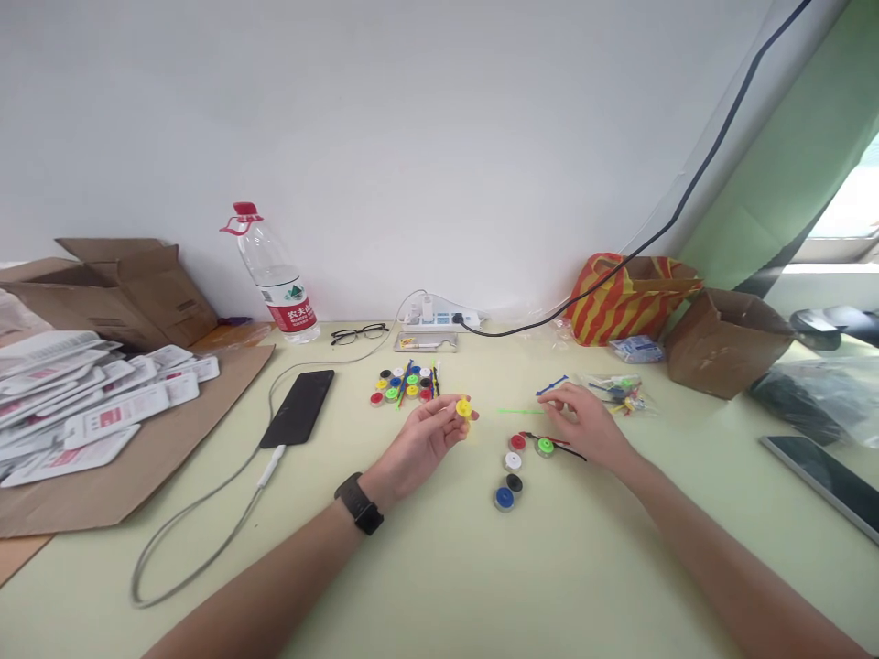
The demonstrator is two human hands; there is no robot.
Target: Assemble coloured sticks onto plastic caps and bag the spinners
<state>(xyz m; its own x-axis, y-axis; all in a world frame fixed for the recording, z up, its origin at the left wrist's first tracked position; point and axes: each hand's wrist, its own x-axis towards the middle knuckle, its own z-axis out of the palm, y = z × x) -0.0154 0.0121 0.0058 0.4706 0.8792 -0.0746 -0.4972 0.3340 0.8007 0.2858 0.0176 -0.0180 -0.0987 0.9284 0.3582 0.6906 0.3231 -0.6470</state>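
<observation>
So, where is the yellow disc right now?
The yellow disc is mid-frame in the head view, in the left hand, right of the disc pile.

The yellow disc (464, 408) is half buried in the left hand (422, 441) fingertips, so its shape's tough to read. The right hand (583, 423) covers maybe the end of the thin green stick (518, 412). The tablet (820, 476) and packet pile (75, 403) run off the edges, and the bottle (275, 275) label is too tiny.

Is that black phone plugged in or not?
Plugged in: a white cable enters the phone at its near end.
</observation>
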